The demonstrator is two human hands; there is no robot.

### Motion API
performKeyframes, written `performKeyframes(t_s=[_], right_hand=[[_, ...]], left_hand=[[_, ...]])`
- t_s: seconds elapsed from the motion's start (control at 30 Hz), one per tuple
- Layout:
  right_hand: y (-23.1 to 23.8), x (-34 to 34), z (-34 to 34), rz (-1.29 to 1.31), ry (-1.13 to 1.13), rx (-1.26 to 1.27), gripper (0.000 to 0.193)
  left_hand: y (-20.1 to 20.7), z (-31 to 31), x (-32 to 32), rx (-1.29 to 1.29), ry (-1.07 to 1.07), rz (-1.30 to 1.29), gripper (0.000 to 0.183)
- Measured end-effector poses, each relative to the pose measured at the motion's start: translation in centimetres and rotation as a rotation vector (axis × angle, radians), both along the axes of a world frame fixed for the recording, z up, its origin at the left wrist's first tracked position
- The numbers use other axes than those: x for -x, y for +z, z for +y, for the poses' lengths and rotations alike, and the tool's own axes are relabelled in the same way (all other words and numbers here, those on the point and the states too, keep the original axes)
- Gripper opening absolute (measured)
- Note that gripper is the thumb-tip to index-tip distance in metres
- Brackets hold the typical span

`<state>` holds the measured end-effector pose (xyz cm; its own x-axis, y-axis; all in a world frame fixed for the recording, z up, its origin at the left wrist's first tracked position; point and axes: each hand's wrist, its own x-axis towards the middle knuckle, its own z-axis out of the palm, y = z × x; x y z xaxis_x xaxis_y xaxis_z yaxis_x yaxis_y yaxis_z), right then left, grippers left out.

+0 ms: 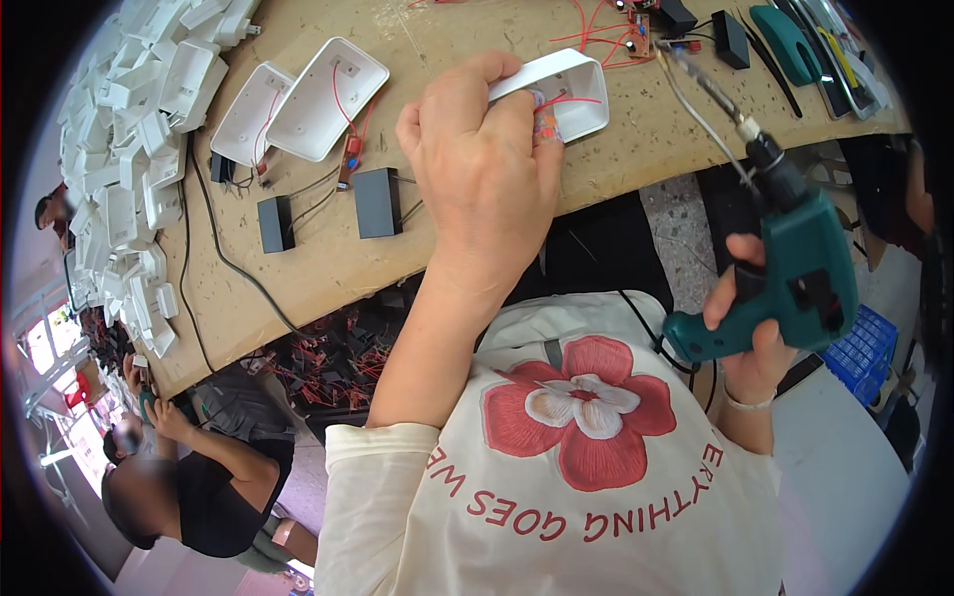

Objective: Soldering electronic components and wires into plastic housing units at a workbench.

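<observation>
My left hand [485, 159] is closed on a white plastic case [584, 111] above the table's near edge. Thin red wires cross the case's open inside, and a colourful patterned wrap shows at my fingers. In my right hand [761, 366] is a green pistol-shaped soldering gun [823, 263], gripped by its handle. Its long metal tip and a thin curved tube point up and left, toward a small circuit board [639, 38] with red wires, just beyond the case. I cannot tell whether the tip touches anything.
Two white cases [328, 99] with wired boards lie left of my hand, near black boxes [378, 203]. A heap of white cases [129, 189] fills the table's left end. Loose red-wired parts [333, 358] sit below the edge. Hand tools [795, 45] lie far right. Someone [214, 487] works at left.
</observation>
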<state>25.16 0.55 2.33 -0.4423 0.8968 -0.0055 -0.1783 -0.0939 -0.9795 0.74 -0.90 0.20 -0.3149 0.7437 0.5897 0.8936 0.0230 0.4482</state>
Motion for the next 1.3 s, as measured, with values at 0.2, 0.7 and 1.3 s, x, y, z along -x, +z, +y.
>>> performKeyframes(t_s=[0.2, 0.7, 1.3], right_hand=[[0.2, -1.5, -1.3, -0.172, 0.044, 0.065, 0.076], [0.1, 1.0, -1.1, -0.227, 0.07, 0.13, 0.07], [0.6, 0.7, -0.5, -0.355, 0.173, 0.134, 0.065]], left_hand=[[-0.2, 0.2, 0.0, -0.007, 0.011, 0.003, 0.016], [0.0, 0.4, -0.1, -0.035, 0.045, 0.101, 0.016], [-0.7, 0.5, 0.0, -0.042, 0.008, 0.046, 0.015]])
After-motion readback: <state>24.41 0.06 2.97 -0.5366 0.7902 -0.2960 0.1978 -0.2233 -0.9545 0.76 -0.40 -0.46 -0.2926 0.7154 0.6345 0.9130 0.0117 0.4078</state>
